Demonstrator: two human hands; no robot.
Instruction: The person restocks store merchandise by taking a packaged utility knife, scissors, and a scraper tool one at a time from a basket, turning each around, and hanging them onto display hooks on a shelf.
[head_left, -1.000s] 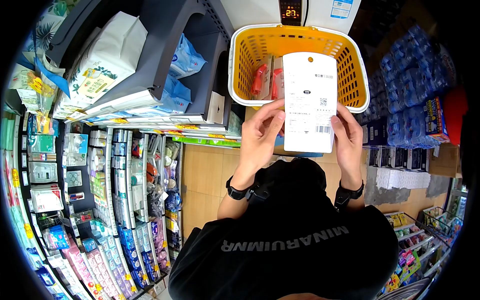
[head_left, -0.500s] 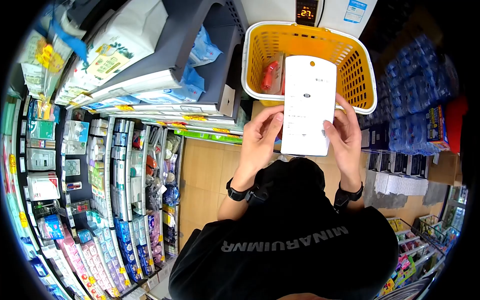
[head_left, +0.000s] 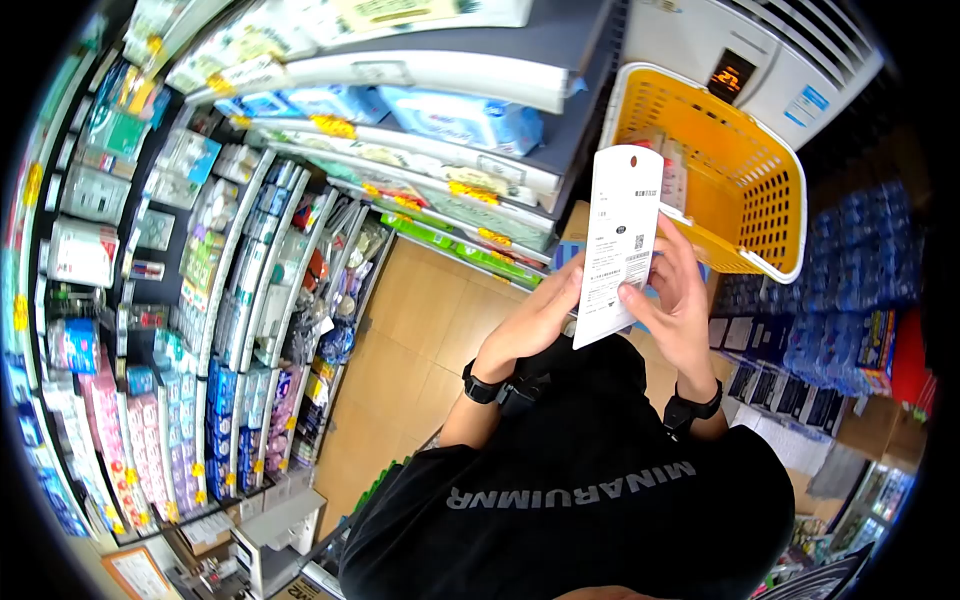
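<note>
A white card-backed package (head_left: pixel 617 240) with a hang hole, printed text and a barcode is held upright and slightly tilted between both hands. My right hand (head_left: pixel 672 295) grips its right edge, thumb on the printed face. My left hand (head_left: pixel 545 308) is at its left edge, fingers against or behind it; the hidden fingertips do not show clearly. Beyond the package stands a yellow basket (head_left: pixel 790 215) with a white rim. Inside it, partly covered by the package, are packaged items (head_left: pixel 672 170).
Shelves with blue wipe packs (head_left: pixel 465 118) stand ahead to the left. More stocked shelves (head_left: pixel 230 300) line the left side. A white appliance (head_left: pixel 760 50) with a lit display is behind the basket. Bottled water packs (head_left: pixel 850 260) are stacked at the right.
The view has turned, so the basket now appears farther right and the shelves fill more of the upper left. The package has turned and looks narrower; both hands still hold it.
</note>
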